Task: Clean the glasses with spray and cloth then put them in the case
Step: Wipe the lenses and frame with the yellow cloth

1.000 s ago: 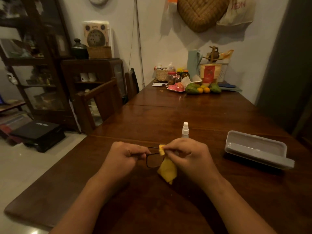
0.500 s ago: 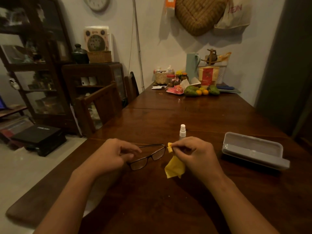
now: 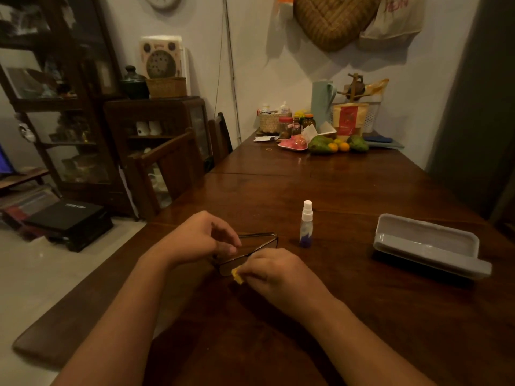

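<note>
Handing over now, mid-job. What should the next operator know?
Left hand pinches the glasses by the frame.
Right hand pinches the yellow cloth against a lens.
Spray bottle stands upright on the table just beyond; the grey case lies open to the right, nothing in it.
Done: wiping under way.
Left: finish the lenses, put glasses in case.

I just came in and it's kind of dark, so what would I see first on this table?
Right in front, the left hand holds dark-framed glasses while the right hand pinches a yellow cloth against one lens. Just behind them a small spray bottle with a white top stands upright. Off to the right, an open grey case lies on the wooden table.
</note>
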`<control>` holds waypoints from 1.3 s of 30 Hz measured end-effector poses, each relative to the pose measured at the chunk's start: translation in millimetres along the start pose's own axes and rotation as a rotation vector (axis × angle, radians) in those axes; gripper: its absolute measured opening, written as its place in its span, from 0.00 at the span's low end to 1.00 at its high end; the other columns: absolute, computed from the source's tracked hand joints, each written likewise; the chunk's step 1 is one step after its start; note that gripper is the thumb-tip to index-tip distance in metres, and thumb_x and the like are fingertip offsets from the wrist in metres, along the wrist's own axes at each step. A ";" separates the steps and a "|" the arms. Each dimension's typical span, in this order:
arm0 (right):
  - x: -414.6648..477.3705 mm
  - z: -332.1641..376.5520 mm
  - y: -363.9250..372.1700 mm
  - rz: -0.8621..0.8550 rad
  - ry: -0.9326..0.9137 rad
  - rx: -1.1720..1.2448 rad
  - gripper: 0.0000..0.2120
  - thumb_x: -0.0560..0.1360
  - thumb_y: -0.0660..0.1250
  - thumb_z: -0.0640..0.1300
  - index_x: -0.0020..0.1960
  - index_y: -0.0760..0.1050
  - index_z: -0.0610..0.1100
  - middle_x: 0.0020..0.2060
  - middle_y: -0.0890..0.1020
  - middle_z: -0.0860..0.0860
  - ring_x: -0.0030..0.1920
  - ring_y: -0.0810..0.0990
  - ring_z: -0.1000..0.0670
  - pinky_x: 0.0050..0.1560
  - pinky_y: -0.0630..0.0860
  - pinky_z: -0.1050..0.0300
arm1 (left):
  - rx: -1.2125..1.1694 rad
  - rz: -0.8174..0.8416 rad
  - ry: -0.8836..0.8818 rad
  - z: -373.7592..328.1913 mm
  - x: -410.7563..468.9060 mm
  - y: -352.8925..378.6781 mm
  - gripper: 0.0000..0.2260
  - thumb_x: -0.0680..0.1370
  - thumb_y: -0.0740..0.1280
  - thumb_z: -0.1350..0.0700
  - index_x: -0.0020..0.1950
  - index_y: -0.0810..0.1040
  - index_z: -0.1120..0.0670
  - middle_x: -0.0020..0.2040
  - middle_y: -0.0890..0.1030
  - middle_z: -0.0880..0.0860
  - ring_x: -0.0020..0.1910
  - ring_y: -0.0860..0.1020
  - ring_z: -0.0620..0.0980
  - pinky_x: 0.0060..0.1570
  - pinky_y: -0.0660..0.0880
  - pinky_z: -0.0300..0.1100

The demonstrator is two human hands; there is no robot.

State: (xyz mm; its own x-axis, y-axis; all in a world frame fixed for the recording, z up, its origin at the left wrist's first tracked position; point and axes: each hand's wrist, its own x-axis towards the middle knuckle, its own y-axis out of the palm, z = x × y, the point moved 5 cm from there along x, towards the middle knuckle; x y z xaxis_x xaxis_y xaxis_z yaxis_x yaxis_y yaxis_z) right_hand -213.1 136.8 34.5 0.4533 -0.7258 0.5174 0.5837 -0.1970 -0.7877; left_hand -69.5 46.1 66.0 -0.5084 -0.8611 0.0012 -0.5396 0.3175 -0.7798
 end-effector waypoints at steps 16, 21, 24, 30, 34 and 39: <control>11.6 -4.9 7.5 -0.061 0.017 -0.056 0.08 0.74 0.72 0.38 0.52 0.83 0.44 0.48 0.84 0.50 0.47 0.80 0.54 0.46 0.74 0.65 | 0.027 0.173 -0.028 15.3 -14.4 9.8 0.19 0.73 0.71 0.66 0.56 0.84 0.43 0.48 0.86 0.48 0.48 0.83 0.45 0.48 0.79 0.42; 12.1 -15.9 8.1 -0.092 0.109 -0.022 0.08 0.76 0.70 0.40 0.54 0.83 0.45 0.48 0.84 0.51 0.47 0.80 0.55 0.46 0.78 0.62 | 0.063 0.154 -0.023 10.9 -12.2 13.2 0.15 0.74 0.74 0.59 0.56 0.84 0.42 0.47 0.86 0.41 0.45 0.80 0.33 0.42 0.73 0.28; 11.2 -26.4 5.3 -0.140 0.205 -0.013 0.08 0.76 0.70 0.41 0.54 0.83 0.47 0.48 0.83 0.53 0.47 0.78 0.58 0.46 0.78 0.65 | 0.068 0.130 -0.025 8.5 -11.7 14.2 0.13 0.75 0.72 0.57 0.56 0.84 0.42 0.47 0.86 0.42 0.46 0.81 0.37 0.47 0.78 0.38; 11.2 -24.9 11.4 -0.084 0.209 0.017 0.08 0.76 0.70 0.41 0.53 0.83 0.49 0.47 0.82 0.54 0.46 0.78 0.58 0.45 0.79 0.63 | 0.083 0.114 0.004 5.8 -11.0 15.3 0.15 0.73 0.70 0.60 0.52 0.85 0.40 0.47 0.87 0.46 0.49 0.83 0.50 0.51 0.80 0.56; 8.9 -40.0 7.1 -0.122 0.333 0.013 0.08 0.76 0.70 0.41 0.53 0.83 0.48 0.47 0.83 0.54 0.46 0.78 0.57 0.47 0.79 0.61 | 0.070 0.096 -0.018 10.1 -9.3 14.1 0.14 0.73 0.71 0.60 0.52 0.85 0.42 0.47 0.86 0.45 0.49 0.83 0.46 0.51 0.80 0.53; 11.0 -32.7 12.5 -0.071 0.293 0.042 0.08 0.76 0.69 0.41 0.52 0.83 0.50 0.46 0.82 0.56 0.46 0.78 0.58 0.47 0.79 0.60 | 0.067 0.085 0.011 10.2 -6.9 14.7 0.16 0.73 0.71 0.62 0.49 0.85 0.40 0.44 0.86 0.40 0.46 0.83 0.41 0.49 0.81 0.49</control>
State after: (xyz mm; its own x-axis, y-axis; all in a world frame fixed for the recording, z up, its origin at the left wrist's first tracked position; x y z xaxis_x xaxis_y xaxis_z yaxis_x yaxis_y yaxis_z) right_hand -222.8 104.8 19.5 0.2004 -0.8716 0.4475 0.6374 -0.2309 -0.7352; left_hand -67.1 52.6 48.2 -0.5576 -0.8279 -0.0598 -0.4488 0.3613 -0.8173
